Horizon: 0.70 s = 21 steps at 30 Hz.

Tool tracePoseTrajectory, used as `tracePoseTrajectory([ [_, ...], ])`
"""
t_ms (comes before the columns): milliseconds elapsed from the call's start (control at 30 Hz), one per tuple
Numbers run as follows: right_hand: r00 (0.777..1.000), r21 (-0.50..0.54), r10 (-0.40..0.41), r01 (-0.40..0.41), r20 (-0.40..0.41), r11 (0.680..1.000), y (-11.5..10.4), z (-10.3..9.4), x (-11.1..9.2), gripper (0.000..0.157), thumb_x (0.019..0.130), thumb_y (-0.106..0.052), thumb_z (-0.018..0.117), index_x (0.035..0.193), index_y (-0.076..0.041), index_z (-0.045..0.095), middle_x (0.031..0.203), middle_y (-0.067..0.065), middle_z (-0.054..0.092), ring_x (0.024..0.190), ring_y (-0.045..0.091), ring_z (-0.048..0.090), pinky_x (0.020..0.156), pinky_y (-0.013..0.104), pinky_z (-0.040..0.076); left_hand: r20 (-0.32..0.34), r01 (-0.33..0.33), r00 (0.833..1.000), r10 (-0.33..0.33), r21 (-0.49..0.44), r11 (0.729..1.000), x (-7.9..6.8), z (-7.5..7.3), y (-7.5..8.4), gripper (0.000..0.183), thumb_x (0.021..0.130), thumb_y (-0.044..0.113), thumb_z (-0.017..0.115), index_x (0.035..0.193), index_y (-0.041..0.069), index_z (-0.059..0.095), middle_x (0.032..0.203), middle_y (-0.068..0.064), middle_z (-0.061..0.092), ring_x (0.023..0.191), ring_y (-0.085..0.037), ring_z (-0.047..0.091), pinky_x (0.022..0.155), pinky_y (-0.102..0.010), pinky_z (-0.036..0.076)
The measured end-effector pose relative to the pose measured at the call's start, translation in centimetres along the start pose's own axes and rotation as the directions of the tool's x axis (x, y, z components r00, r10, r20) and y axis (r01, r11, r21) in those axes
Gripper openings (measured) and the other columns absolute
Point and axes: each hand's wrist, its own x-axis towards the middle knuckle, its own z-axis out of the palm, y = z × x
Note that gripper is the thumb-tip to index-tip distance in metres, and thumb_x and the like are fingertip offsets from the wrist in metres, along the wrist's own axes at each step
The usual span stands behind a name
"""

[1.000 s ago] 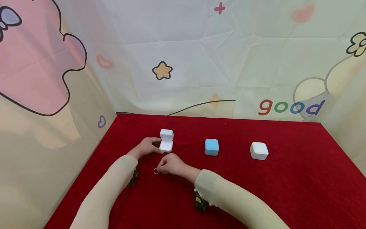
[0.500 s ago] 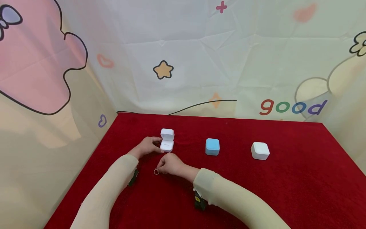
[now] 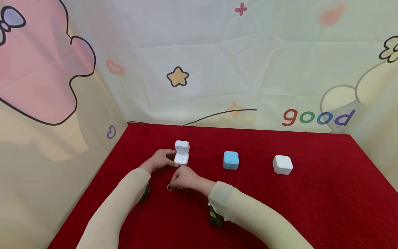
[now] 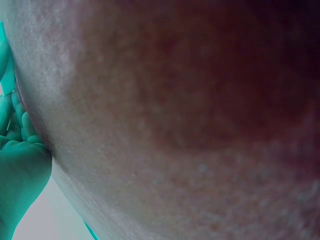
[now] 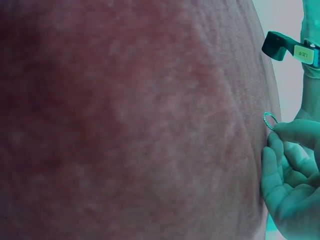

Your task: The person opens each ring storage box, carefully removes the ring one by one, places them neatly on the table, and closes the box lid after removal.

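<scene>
An open white ring box stands on the red cloth at the left, its lid raised at the back. My left hand holds it by the left side, thumb near the front and fingers toward the rear. In front of the box, my right hand pinches a thin ring between thumb and fingertips. The right wrist view also shows this ring poking out past the thumb. At the edge of the left wrist view a hand appears, mostly cut off.
A closed light-blue ring box stands right of the open one, and a closed white box lies farther right. Behind the red table hangs a printed curtain. Another curtain closes off the left side.
My right forearm has shifted very slightly left, with the ring still pinched. The left hand stays on the open box, and the boxes keep their places.
</scene>
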Motion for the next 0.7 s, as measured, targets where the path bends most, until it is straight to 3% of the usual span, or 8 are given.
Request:
tracePoseTrajectory([
  [167,0.999,0.038,0.032,-0.032,0.009,0.999,-0.15,-0.07,0.17,0.012,0.087,-0.002,0.071,0.085,0.006,0.080,0.078,0.018,0.077,0.054,0.005,0.057,0.054,0.019,0.052,0.004,0.000,1.000,0.000,0.006,1.000,-0.05,-0.02,0.02,0.064,0.087,0.004,0.077,0.145,-0.007,0.052,0.144,-0.027,0.059,0.132,-0.038,0.057,0.108,-0.043,0.050],
  [433,0.998,0.056,0.053,-0.054,0.018,0.997,-0.46,-0.41,0.27,0.013,0.087,-0.003,0.072,0.081,0.007,0.078,0.060,-0.001,0.063,0.052,0.006,0.055,0.052,0.019,0.052,0.005,-0.012,1.000,0.012,0.020,1.000,-0.14,-0.07,0.13,0.063,0.086,0.005,0.077,0.144,-0.008,0.053,0.143,-0.027,0.059,0.129,-0.038,0.059,0.105,-0.042,0.052],
  [700,0.998,0.034,0.055,-0.055,-0.002,0.998,-0.53,-0.12,0.46,0.014,0.086,-0.004,0.072,0.077,0.007,0.077,0.056,-0.005,0.057,0.049,0.006,0.053,0.049,0.018,0.048,-0.004,-0.006,1.000,0.007,0.027,1.000,-0.13,-0.03,-0.05,0.062,0.087,0.005,0.077,0.144,-0.007,0.054,0.143,-0.026,0.060,0.129,-0.038,0.059,0.107,-0.043,0.051],
])
